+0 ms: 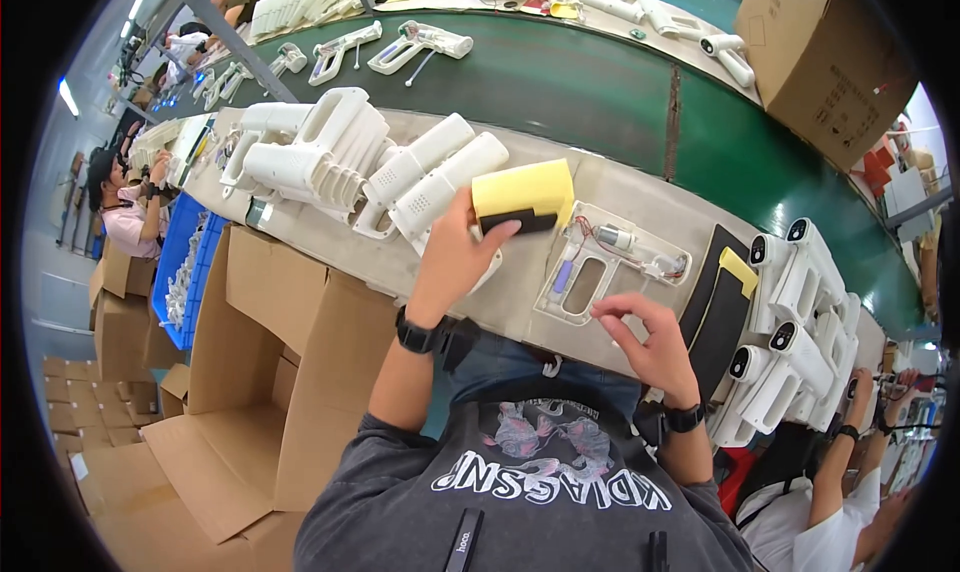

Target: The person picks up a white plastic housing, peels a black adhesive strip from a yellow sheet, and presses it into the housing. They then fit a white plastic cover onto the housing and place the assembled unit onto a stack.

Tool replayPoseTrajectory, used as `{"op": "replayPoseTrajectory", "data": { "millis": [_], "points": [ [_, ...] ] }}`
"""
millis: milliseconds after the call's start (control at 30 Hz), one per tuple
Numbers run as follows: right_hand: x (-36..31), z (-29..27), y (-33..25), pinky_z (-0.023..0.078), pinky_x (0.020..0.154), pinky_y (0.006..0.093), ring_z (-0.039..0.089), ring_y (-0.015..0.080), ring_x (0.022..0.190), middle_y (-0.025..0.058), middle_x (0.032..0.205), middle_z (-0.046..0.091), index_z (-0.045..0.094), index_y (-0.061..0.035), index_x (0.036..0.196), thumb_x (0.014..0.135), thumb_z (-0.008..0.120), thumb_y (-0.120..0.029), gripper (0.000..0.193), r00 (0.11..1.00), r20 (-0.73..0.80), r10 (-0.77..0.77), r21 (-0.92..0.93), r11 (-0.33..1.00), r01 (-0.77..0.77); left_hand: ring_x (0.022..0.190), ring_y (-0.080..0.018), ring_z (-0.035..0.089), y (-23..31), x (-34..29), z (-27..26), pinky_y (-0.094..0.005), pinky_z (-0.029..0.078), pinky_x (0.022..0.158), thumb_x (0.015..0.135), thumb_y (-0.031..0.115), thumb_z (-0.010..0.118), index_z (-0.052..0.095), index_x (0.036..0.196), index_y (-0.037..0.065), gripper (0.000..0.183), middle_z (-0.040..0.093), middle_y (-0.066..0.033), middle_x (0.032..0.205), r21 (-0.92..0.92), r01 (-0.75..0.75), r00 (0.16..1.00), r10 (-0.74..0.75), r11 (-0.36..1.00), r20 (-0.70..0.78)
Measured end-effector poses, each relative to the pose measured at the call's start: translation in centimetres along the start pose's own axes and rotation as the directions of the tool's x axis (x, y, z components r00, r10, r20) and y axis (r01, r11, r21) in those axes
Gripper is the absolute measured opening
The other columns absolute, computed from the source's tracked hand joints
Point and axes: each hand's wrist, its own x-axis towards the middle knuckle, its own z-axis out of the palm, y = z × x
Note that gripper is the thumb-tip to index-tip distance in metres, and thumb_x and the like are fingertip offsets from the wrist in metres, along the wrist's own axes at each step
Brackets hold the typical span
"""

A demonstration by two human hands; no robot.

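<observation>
My left hand (447,257) grips a yellow backing sheet (525,184) with black strips (518,222) on its lower part, the thumb lying over the black. Its other fingers are partly hidden behind the sheet. To the right, my right hand (650,340) hovers near the lower edge of an opened white handheld-device housing (575,302). Its fingers are loosely bent, the thumb is apart from them, and nothing shows in between. Inside the housing lie a motor (613,237), thin wires and a purple cylindrical cell (563,276).
White housing shells (310,152) are piled at left. Black sheets (715,312) and finished-looking white devices (795,342) lie at right. Beyond runs a green conveyor (560,82) carrying opened devices. An open carton (250,372) and blue bin (188,272) stand left. Other people work on both sides.
</observation>
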Motion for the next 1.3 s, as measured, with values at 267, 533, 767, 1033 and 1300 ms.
{"op": "replayPoseTrajectory", "data": {
  "millis": [267, 533, 767, 1033, 1300],
  "points": [
    [3.2, 3.4, 0.2, 0.053, 0.08, 0.0323, 0.065, 0.0239, 0.094, 0.0095, 0.105, 0.067, 0.073, -0.0038, 0.117, 0.085, 0.077, -0.002, 0.033, 0.947, -0.053, -0.317, -0.259, 0.92, 0.294, 0.095, -0.0156, 0.07, 2.1, -7.0, 2.8, -0.0267, 0.058, 0.078, 0.09, 0.003, 0.076, 0.037, 0.135, 0.004, 0.06, 0.071, -0.0148, 0.109, -0.506, 0.284, 0.954, -0.189, 0.815, 0.231],
    [2.5, 3.7, 1.8, 0.053, 0.078, 0.0322, 0.066, 0.0224, 0.087, 0.0095, 0.097, 0.068, 0.073, -0.0022, 0.115, 0.087, 0.074, -0.002, 0.028, 0.987, 0.125, -0.098, 0.011, 0.995, 0.097, 0.095, -0.0151, 0.071, 1.7, -9.9, 2.5, -0.0259, 0.057, 0.08, 0.087, -0.002, 0.077, 0.039, 0.14, 0.004, 0.065, 0.073, -0.0131, 0.102, -0.498, 0.326, 0.938, -0.209, 0.804, 0.276],
    [6.4, -0.7, 5.6, 0.052, 0.08, 0.0347, 0.066, 0.0269, 0.091, 0.0115, 0.099, 0.068, 0.07, -0.0006, 0.11, 0.09, 0.07, -0.005, 0.02, 0.918, -0.379, -0.12, -0.309, 0.951, -0.003, 0.096, -0.0147, 0.07, 0.3, -9.6, 1.8, -0.026, 0.057, 0.082, 0.089, -0.003, 0.074, 0.038, 0.14, 0.003, 0.062, 0.073, -0.0131, 0.106, -0.552, 0.21, 0.967, -0.088, 0.807, 0.239],
    [7.6, -2.3, 7.7, 0.052, 0.085, 0.0402, 0.06, 0.0299, 0.102, 0.0093, 0.104, 0.064, 0.071, -0.0028, 0.112, 0.09, 0.071, -0.011, 0.023, 0.944, -0.203, -0.26, -0.712, 0.701, 0.04, 0.096, -0.0131, 0.069, -0.8, -10.1, 1.6, -0.0245, 0.055, 0.081, 0.093, 0.0, 0.071, 0.036, 0.143, 0.004, 0.061, 0.072, -0.0123, 0.109, -0.592, 0.3, 0.951, -0.185, 0.749, 0.247],
    [8.1, -2.3, 8.1, 0.051, 0.086, 0.0399, 0.06, 0.0289, 0.101, 0.0088, 0.105, 0.064, 0.071, -0.0031, 0.114, 0.089, 0.073, -0.012, 0.026, 0.951, -0.162, -0.264, -0.748, 0.661, 0.056, 0.096, -0.0119, 0.066, -1.7, -10.0, 1.9, -0.0238, 0.052, 0.083, 0.098, 0.004, 0.066, 0.045, 0.138, 0.004, 0.046, 0.07, -0.0104, 0.11, -0.574, 0.304, 0.951, -0.201, 0.76, 0.236]
  ]
}}
